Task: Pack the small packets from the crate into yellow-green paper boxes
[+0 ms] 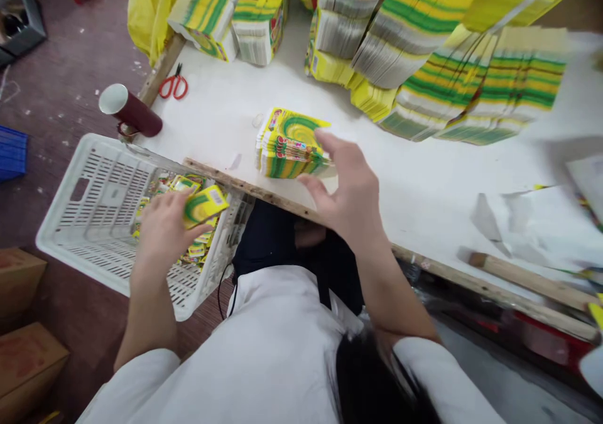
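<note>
The small yellow-green carton sits gripped in your left hand, just above the slotted white plastic basket, which holds more like it. Your right hand curls thumb and fingers around the edge of a stack of flat glossy cartons on the white counter, near its wooden edge.

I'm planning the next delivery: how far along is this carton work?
Early, it seems. Done: a few yellow-green boxes lie in the white crate. In hand: the left hand holds one box over it, and the right hand touches a small flat stack. Left: tall stacks behind.
</note>
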Motion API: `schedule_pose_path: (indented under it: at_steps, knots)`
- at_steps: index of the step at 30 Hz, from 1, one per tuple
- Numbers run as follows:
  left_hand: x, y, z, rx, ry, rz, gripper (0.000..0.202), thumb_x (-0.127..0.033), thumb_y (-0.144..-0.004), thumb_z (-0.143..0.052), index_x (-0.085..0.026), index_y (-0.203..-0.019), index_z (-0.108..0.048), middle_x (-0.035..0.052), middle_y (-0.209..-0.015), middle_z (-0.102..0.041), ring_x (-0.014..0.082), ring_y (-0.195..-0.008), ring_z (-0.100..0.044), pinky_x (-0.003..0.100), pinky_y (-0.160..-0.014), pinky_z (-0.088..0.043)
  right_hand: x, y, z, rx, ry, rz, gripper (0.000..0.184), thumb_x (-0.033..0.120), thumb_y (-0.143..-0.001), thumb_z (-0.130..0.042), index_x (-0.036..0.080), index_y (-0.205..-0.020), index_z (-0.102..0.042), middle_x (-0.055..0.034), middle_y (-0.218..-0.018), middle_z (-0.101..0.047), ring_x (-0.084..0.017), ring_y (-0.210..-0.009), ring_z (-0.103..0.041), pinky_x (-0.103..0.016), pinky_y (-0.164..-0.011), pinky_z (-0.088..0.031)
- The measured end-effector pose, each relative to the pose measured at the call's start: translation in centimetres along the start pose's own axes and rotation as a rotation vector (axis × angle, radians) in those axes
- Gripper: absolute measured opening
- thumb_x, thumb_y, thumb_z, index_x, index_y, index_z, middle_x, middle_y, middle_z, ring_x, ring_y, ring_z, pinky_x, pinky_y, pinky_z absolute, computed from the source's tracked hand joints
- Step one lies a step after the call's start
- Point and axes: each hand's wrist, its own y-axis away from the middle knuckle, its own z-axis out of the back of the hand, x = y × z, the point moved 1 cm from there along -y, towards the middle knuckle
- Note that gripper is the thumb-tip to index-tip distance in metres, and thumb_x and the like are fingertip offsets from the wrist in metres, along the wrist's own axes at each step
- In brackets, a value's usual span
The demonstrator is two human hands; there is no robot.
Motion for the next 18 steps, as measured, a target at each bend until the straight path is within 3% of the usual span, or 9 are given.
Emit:
schedule_pose_path:
  at_steps: [2,4,8,10,12,13,15,18]
  knots:
    - [1.7,0.2,0.8,-0.099,-0.003,0.095,0.07,-0.052,-0.073,-0.081,-0.023,-0.131,-0.056,0.0116,-0.125,-0.065,0.0452,-0.126,-0.053,0.062,-0.108,-0.037,-1.7,-1.5,-0.3,-0.031,0.163,-0.069,0.048,0.032,-0.097,-0.055,0.021,-0.142,-0.048,-0.0149,-0.13,-0.063,-0.034,-0.124,-0.056,-0.057,-0.106,-0.046]
    - [1.7,0.3,0.7,-0.088,0.12,0.129,0.069,-0.056,-0.076,-0.077,-0.024,-0.133,-0.056,0.0094,-0.125,-0.067,0.0411,-0.125,-0.057,0.059,-0.107,-0.041,-3.0,-2.5,-0.8,-0.007,0.261,-0.127,0.041,0.026,-0.096,-0.054,0.019,-0.136,-0.053,-0.0145,-0.117,-0.067,-0.034,-0.113,-0.059,-0.056,-0.1,-0.048]
    - [-2.5,-0.4,-2.7,0.215,0.6,0.052,0.055,-0.053,-0.081,-0.074,-0.022,-0.125,-0.061,0.0084,-0.109,-0.074,0.0275,-0.104,-0.07,0.044,-0.094,-0.054,-2.7,-2.5,-0.6,-0.027,0.27,-0.135,0.043,0.023,-0.09,-0.061,0.018,-0.132,-0.053,-0.0139,-0.11,-0.064,-0.034,-0.107,-0.058,-0.058,-0.098,-0.047]
    - [-5.5,-1.1,-5.0,0.252,0.93,0.003,0.064,-0.051,-0.073,-0.082,-0.023,-0.125,-0.06,0.0098,-0.112,-0.074,0.0254,-0.106,-0.07,0.041,-0.095,-0.054,-1.2,-1.6,0.0,-0.041,0.191,-0.112,0.045,0.021,-0.089,-0.061,0.02,-0.133,-0.05,-0.0115,-0.108,-0.062,-0.032,-0.104,-0.059,-0.056,-0.097,-0.048]
    - [-8.6,-2.0,-6.7,0.146,1.311,-0.023,0.073,-0.057,-0.063,-0.087,-0.025,-0.123,-0.059,0.0091,-0.119,-0.071,0.0254,-0.11,-0.069,0.039,-0.095,-0.055,0.4,-0.1,0.0,0.021,0.038,-0.087,0.045,0.019,-0.088,-0.061,0.023,-0.131,-0.049,-0.0076,-0.105,-0.062,-0.027,-0.097,-0.061,-0.049,-0.092,-0.052]
    - [-9.9,-2.3,-7.2,0.04,1.487,-0.007,0.071,-0.064,-0.063,-0.083,-0.026,-0.118,-0.06,0.0076,-0.114,-0.071,0.0251,-0.109,-0.069,0.038,-0.094,-0.056,1.2,0.8,-0.3,0.083,-0.07,-0.079,0.044,0.018,-0.087,-0.063,0.024,-0.129,-0.05,-0.0057,-0.102,-0.061,-0.024,-0.093,-0.062,-0.044,-0.088,-0.054]
    - [-12.0,-2.9,-7.3,-0.14,1.728,0.071,0.056,-0.07,-0.073,-0.072,-0.026,-0.106,-0.062,0.0043,-0.101,-0.07,0.0226,-0.104,-0.069,0.037,-0.093,-0.056,2.3,2.7,-1.3,0.2,-0.356,-0.097,0.043,0.018,-0.087,-0.065,0.024,-0.126,-0.049,-0.0017,-0.093,-0.059,-0.018,-0.084,-0.062,-0.033,-0.078,-0.056]
    - [-13.6,-3.5,-6.4,-0.308,1.927,0.142,0.039,-0.063,-0.083,-0.066,-0.025,-0.09,-0.06,-0.0015,-0.078,-0.059,0.0148,-0.081,-0.065,0.031,-0.085,-0.056,3.2,5.1,-3.3,0.267,-0.685,-0.171,0.049,0.029,-0.087,-0.072,0.024,-0.129,-0.046,-0.0013,-0.093,-0.06,-0.016,-0.083,-0.062,-0.029,-0.075,-0.056]
